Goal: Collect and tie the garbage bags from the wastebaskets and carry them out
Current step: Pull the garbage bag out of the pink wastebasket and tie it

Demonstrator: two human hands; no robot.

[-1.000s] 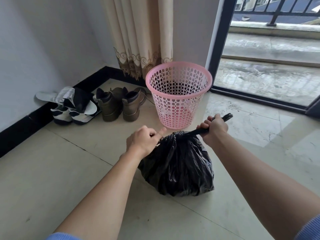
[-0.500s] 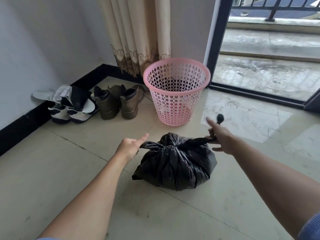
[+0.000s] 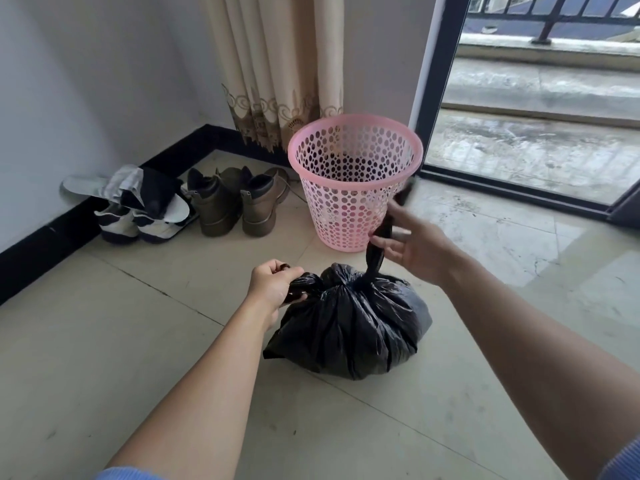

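Observation:
A full black garbage bag point(image 3: 353, 323) sits on the tiled floor in front of me, its top gathered into a knot with two loose ends. My left hand point(image 3: 273, 285) is closed around the left end of the bag at its top. My right hand point(image 3: 412, 244) pinches the right end and holds it up, fingers partly spread, blurred by motion. Behind the bag stands a pink perforated wastebasket point(image 3: 353, 181) with no liner in it.
Brown boots point(image 3: 235, 202) and white sneakers with slippers point(image 3: 138, 209) line the left wall. A beige curtain point(image 3: 277, 71) hangs behind the basket. A dark-framed glass door point(image 3: 440, 81) to a wet balcony is at the right.
Both hands pulled the bag's ends apart, loosened their hold for a moment, then took hold again. The right hand now lifts its end upward instead of sideways.

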